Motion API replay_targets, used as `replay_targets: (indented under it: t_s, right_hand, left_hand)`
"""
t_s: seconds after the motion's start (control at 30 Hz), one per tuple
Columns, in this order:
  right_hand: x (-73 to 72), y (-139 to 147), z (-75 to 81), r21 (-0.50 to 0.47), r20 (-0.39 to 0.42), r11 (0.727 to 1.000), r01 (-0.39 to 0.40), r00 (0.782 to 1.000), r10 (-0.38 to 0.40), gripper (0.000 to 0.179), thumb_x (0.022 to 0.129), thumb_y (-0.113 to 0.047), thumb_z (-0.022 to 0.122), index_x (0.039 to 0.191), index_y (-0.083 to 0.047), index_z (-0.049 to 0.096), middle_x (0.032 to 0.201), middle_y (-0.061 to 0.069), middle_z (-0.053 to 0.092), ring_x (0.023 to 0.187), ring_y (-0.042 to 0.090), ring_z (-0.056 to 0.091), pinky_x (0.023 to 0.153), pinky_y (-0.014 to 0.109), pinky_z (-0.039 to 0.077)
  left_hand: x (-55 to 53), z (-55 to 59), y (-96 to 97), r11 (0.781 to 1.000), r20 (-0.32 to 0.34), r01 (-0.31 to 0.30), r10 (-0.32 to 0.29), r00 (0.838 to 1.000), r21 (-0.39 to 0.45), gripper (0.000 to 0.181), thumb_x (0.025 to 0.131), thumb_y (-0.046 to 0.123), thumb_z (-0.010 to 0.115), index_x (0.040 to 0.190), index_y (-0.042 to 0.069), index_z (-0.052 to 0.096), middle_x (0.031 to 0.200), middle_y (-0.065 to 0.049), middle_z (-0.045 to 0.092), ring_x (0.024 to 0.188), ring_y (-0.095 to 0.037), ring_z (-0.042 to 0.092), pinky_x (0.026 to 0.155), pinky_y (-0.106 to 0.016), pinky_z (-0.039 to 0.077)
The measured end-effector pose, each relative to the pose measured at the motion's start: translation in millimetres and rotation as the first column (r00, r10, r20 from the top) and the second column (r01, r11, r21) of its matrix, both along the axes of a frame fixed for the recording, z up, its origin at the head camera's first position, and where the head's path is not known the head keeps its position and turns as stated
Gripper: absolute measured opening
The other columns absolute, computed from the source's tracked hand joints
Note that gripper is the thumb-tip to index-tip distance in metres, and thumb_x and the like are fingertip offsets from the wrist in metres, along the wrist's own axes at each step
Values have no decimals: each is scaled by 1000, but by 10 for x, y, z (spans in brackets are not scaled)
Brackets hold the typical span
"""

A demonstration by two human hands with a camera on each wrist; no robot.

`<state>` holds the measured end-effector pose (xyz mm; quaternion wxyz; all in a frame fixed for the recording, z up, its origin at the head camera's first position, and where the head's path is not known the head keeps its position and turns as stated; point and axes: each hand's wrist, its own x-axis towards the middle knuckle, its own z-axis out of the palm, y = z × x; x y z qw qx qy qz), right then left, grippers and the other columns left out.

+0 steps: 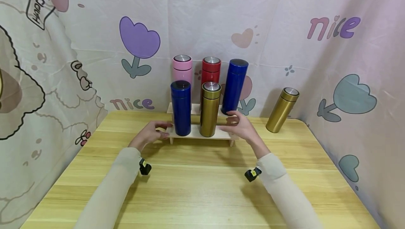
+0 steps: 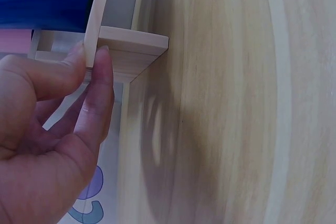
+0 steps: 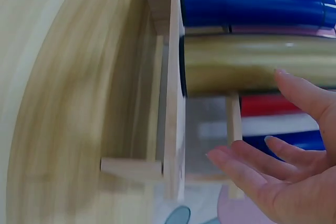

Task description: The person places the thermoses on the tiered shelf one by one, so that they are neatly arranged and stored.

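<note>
A two-tier wooden rack stands on the table and holds several thermos bottles. On its lower tier are a blue bottle and a gold bottle. Behind them a pink bottle, a red bottle and a second blue bottle stand on the upper tier. My left hand pinches the left end of the lower board between thumb and fingers. At the rack's right end, my right hand has its fingers spread, holding nothing; its thumb overlaps the gold bottle in the right wrist view.
Another gold bottle stands alone on the wooden table, right of the rack near the back edge. A patterned cloth hangs behind the table and along both sides. Each sleeve has a small black wrist camera.
</note>
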<state>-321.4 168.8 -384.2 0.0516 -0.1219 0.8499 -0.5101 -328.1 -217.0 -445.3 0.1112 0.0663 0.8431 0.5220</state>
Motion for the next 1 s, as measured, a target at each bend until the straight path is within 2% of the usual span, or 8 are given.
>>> replay_targets:
  t_s: [0.13,0.4,0.7,0.9,1.0]
  right_hand:
    - [23,167,21,-14,18,1000,-12,1000,13,70,90,-18,80,150,-3,46,144,27,59,131,42,60,107,49,54]
    - [42,526,4,66,2,998,14,1000,-14,61,94,-20,76,146,1,51,147,29,55,137,45,54,111,57,51]
    - [17,1049,-105,154,-64,979,135,990,-126,52,96,-16,72,141,4,55,144,28,58,127,44,62,105,48,56]
    - [-21,1395,-197,255,-92,940,229,973,-212,51,97,-28,72,136,3,60,137,27,64,123,40,64,93,31,55]
    - [-41,1553,-240,276,-95,923,268,963,-252,54,96,-32,72,135,3,60,135,27,65,122,41,63,88,28,53]
  left_hand:
    - [3,2,-7,1000,1,6,-6,1000,2,49,94,-2,68,142,1,59,141,-26,55,98,-18,70,95,-41,62]
    - [3,-3,-7,1000,-25,3,-4,1000,-26,48,94,0,68,141,2,60,142,-26,56,98,-19,71,97,-43,62]
    - [23,14,12,1000,-32,24,-25,999,-5,49,94,-2,68,142,-1,59,141,-28,55,98,-19,70,96,-43,62]
    - [31,21,11,1000,-31,29,-29,999,5,50,94,-2,68,142,-2,58,141,-28,55,97,-19,69,95,-42,62]
    - [31,22,13,999,-27,30,-30,999,10,50,94,-2,67,143,-2,57,142,-28,54,97,-19,69,95,-43,62]
